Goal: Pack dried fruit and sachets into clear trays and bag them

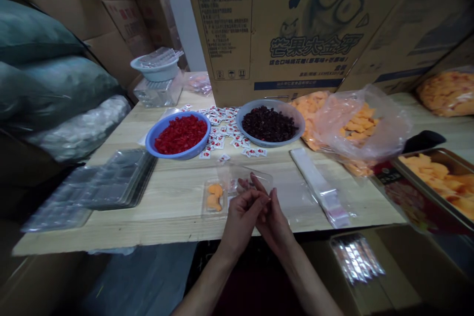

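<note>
My left hand (245, 209) and my right hand (274, 223) meet over the near part of the table. The left one is closed, its thumb and fingertips pinched together beside the right thumb. Partly stretched fingers of the right hand curve behind the left, its thumb upright. A small item seems to be between the fingertips, too small to make out. Beneath and behind the hands lies a clear plastic tray (263, 176), partly hidden by them. Its left section holds orange candy pieces (215, 196). Clear plastic film (298, 202) lies to the right.
A blue bowl of red pieces (180, 135), a bowl of dark pieces (268, 124) and small printed sachets (222, 131) sit behind. Stacked clear trays (122, 177) are left. Flat wrappers (318, 185), an orange candy bag (355, 121) and a candy-filled box (440, 177) are right.
</note>
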Demonstrator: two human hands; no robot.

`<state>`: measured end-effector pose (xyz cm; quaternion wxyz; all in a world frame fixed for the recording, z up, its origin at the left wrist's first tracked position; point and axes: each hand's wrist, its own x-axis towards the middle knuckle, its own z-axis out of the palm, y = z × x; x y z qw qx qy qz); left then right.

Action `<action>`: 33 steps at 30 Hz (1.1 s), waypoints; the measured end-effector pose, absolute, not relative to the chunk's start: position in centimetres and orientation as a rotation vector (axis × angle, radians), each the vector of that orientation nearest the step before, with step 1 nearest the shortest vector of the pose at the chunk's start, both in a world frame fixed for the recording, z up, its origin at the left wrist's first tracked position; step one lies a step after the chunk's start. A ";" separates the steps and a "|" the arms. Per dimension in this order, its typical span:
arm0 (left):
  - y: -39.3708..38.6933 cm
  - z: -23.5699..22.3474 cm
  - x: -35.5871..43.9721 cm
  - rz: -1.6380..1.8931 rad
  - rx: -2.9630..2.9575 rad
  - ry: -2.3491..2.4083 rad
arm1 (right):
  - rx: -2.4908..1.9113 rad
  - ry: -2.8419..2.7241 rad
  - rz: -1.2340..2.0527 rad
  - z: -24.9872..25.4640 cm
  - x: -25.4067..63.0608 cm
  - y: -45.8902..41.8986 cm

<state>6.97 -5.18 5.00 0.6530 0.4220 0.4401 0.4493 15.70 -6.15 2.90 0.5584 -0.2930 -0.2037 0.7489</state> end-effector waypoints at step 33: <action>-5.4 4.7 6.6 1.048 0.906 1.046 | -0.551 -0.430 1.868 1.6 15.6 -6.2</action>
